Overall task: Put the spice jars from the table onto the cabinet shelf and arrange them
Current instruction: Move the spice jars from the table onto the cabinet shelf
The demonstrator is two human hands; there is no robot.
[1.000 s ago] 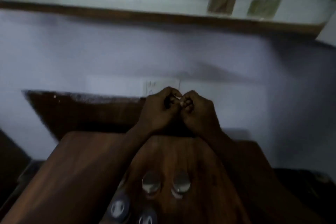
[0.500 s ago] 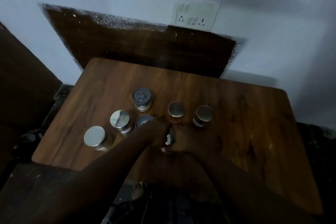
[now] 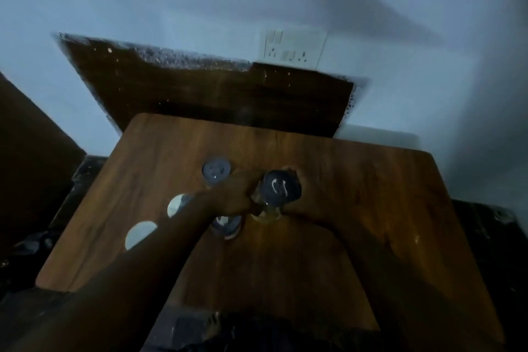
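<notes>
Here, your entries, listed outward from the grip.

Fingers: those of your left hand [image 3: 234, 194] curl against the left side of the held jar [image 3: 281, 187]. Those of your right hand [image 3: 311, 203] wrap its right side, with one fingertip [image 3: 298, 177] showing past the lid's far edge. Both hands clasp the jar between them.

Held jar: clear glass body and a dark round lid turned up toward you, slightly tilted. The pale curved marks on the lid are too blurred to read. It is over the middle of the table [image 3: 385, 186]; whether its base touches the wood cannot be told.

Near jar [image 3: 227, 227]: just left of the held jar and closer to you, partly under your left wrist. Its lid is grey.

Far jar [image 3: 216, 170]: left of the held jar and beyond it, just past your left knuckles. The faint pattern on its grey lid is unreadable.

Bright-lidded jar [image 3: 177, 204]: further left of the held jar, half covered by your left forearm.

Outermost jar [image 3: 140, 234]: furthest left of the held jar, with a shiny lid partly cut off by the same forearm.

Dark wooden panel [image 3: 214, 94]: against the wall, beyond the held jar.

Socket plate [image 3: 293, 48]: white, on the wall well beyond the held jar, above the panel. Its markings are too small to read.
</notes>
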